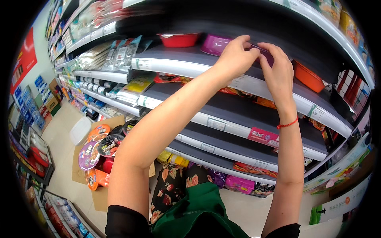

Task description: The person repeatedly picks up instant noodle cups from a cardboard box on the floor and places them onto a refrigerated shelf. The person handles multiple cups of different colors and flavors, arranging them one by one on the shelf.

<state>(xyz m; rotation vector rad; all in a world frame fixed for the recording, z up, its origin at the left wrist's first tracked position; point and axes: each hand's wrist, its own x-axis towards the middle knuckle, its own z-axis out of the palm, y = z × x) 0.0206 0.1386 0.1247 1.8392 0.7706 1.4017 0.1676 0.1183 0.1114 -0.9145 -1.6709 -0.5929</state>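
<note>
My left hand (239, 55) and my right hand (279, 66) reach onto a dark grey store shelf (178, 54). Between them is a dark purple tub (266, 54), with the fingers of both hands at its sides. Much of that tub is hidden by the fingers. Just left of my left hand sits a brighter purple tub (215, 44), partly covered by the wrist. Farther left stands a red tub (180, 40) with a foil-like lid edge. To the right of my right hand is an orange tub (309, 78), tilted in this view.
Lower shelves with price rails (217, 123) hold scattered noodle packs (256, 169). On the floor at left, an opened cardboard box (78, 166) holds several instant noodle bowls (88, 154). A white plastic lid (81, 131) lies behind it. Bagged goods (120, 52) fill the neighbouring shelves.
</note>
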